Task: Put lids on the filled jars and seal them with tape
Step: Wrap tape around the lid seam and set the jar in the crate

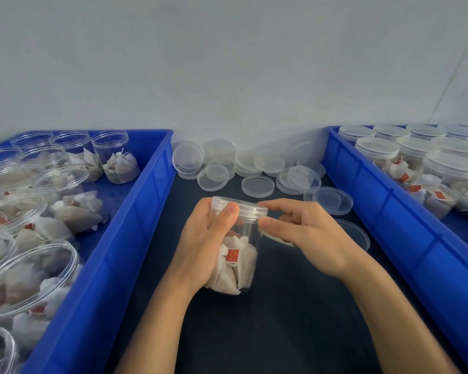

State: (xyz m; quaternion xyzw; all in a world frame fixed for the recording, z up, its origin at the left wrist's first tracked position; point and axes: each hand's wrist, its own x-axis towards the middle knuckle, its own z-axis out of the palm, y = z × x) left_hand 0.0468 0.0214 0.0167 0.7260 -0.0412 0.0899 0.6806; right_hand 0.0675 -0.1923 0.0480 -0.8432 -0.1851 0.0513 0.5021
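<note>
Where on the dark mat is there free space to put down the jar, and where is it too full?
Free: the dark mat between the left crate and right crate, nearer than the jar both hands hold. Crowded: the far strip by the wall, covered with loose lids; both crates are packed with jars.

A dark desk [281,333] ran between two blue bins: a left bin [114,252] and a right bin [405,238]. Behind them, on the far side, stood a pale grey wall [227,63].

Left bin [135,233] edge-cropped; tape unclear.
</note>
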